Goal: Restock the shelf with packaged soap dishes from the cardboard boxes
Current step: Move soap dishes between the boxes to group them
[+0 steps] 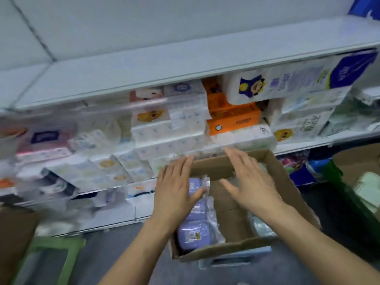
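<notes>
Purple soap dishes (194, 233) in slippery film look light, best gripped by their rigid sides; left hand (174, 192) and right hand (249, 185) hover, fingers spread.

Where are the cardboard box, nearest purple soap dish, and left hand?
cardboard box (285, 179), head view, right wall.
purple soap dish (194, 234), head view, middle of wrapped lid.
left hand (174, 192), head view, back of hand.

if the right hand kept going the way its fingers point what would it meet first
Probably the far wall of the brown cardboard box, or the white tissue packs behind it; the right hand height is unclear.
</notes>
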### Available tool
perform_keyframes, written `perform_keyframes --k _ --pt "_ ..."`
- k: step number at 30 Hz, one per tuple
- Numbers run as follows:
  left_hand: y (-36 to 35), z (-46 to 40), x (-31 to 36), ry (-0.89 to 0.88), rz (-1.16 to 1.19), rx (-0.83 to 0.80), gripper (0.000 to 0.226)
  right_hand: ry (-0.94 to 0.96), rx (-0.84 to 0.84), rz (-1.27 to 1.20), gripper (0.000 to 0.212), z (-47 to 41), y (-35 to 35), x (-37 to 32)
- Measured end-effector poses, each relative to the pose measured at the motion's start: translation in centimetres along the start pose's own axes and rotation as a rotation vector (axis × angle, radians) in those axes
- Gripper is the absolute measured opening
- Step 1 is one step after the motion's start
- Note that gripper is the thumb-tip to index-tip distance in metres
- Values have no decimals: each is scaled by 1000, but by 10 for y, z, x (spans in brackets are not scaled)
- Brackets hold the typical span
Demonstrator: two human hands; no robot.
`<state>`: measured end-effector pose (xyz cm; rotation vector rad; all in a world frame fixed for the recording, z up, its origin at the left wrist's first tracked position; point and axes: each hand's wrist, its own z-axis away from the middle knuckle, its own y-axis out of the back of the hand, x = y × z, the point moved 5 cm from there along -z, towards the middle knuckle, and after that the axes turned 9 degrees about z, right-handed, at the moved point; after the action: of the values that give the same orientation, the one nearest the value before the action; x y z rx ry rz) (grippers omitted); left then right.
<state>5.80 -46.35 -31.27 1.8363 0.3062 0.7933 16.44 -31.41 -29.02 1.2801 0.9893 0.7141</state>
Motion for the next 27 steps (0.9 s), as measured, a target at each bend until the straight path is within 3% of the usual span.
perform_keyframes --k 11,20,27 --pt "209 227 -179 178 -94 250 80 291 272 -187 67 83 -3 -304" --pt "279 364 -335 514 -182 231 82 525 36 -173 68 79 -65 -505" --pt "322 425 -459 661 -233 254 71 693 -6 -22 62 46 -117 -642"
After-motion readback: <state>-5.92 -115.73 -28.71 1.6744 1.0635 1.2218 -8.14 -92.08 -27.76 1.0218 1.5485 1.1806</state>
